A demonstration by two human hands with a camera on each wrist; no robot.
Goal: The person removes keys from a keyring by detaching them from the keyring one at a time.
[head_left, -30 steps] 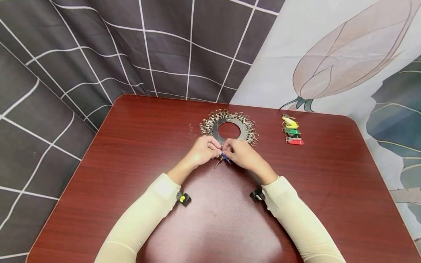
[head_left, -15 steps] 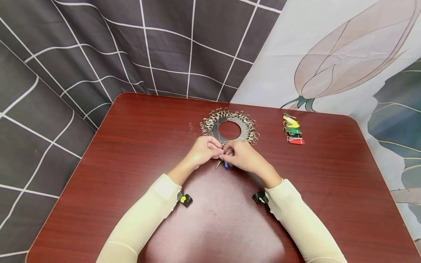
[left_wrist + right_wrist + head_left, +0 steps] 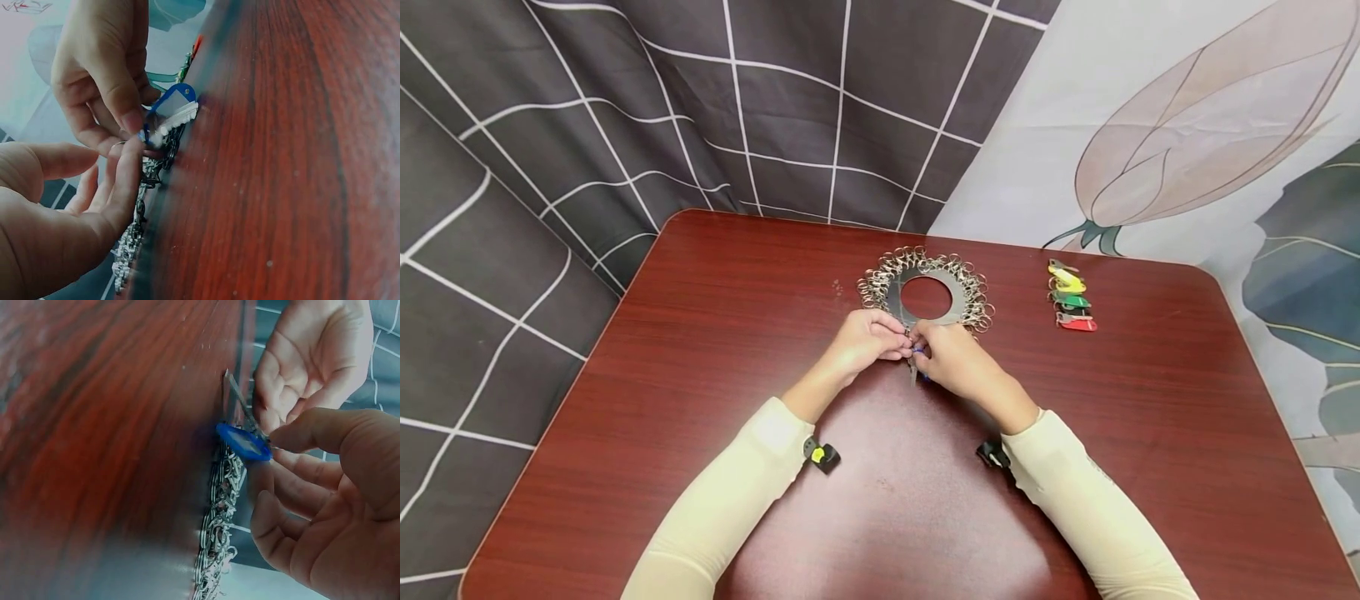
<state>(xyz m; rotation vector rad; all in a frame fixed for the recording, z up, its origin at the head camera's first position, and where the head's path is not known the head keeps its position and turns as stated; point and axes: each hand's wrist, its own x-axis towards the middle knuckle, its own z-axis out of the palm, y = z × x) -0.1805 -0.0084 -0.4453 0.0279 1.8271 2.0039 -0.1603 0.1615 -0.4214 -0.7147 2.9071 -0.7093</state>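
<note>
A blue key tag (image 3: 244,442) and a silver key (image 3: 178,122) hang together close above the table. My right hand (image 3: 958,358) pinches them at the ring end between thumb and forefinger. Facing it, my left hand (image 3: 865,343) has its fingers curled at a small metal ring (image 3: 119,144), fingertips right against the right hand's. Just beyond both hands lies a flat grey ring-shaped plate (image 3: 957,300), its edge crowded with metal clips and split rings (image 3: 872,287). The hands cover the plate's near edge.
Toward the back right of the red-brown table (image 3: 1150,400), a row of keys has yellow (image 3: 1067,282), green (image 3: 1072,302), black and red (image 3: 1078,326) tags. A dark checked curtain (image 3: 790,100) and a flower-patterned one (image 3: 1015,183) hang behind the table.
The blue tag has swung and now sits mostly behind the right fingers. The key has turned to point more straight toward the body. Both hands stay at nearly the same spot.
</note>
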